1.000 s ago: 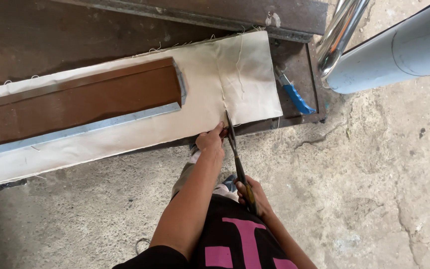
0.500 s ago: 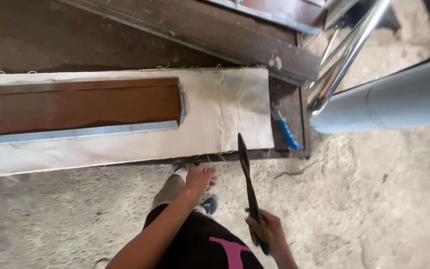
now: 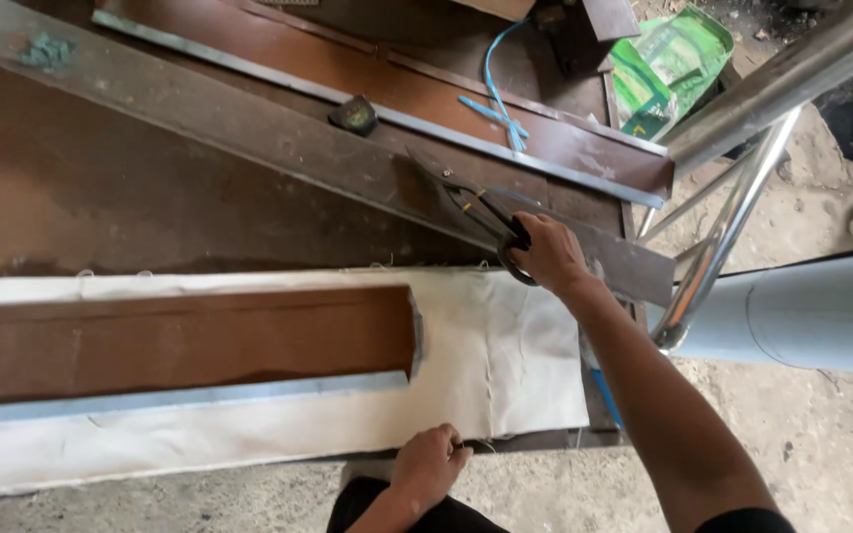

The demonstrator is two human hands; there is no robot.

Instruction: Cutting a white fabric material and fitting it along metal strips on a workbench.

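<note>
My right hand (image 3: 547, 254) is stretched out over the brown workbench (image 3: 130, 188) and grips the handles of large black scissors (image 3: 466, 202), blades pointing up-left and lying on a long brown plank. My left hand (image 3: 431, 466) rests at the near edge of the bench, its fingers on the lower border of a white cloth (image 3: 505, 355). The cloth lies spread along the bench. On top of it sits a long brown board (image 3: 180, 341) with a pale blue-grey edge.
Further back lie a metal strip, a small dark tape measure (image 3: 354, 115), a blue cord (image 3: 494, 94) and a green bag (image 3: 668, 64). A shiny steel tube frame (image 3: 733, 227) and a big grey pipe (image 3: 802, 311) stand at the right. Concrete floor below.
My right hand has carried the scissors from the near edge of the cloth up onto the bench. My left hand has stayed at the cloth's front edge. The camera has tilted further over the bench.
</note>
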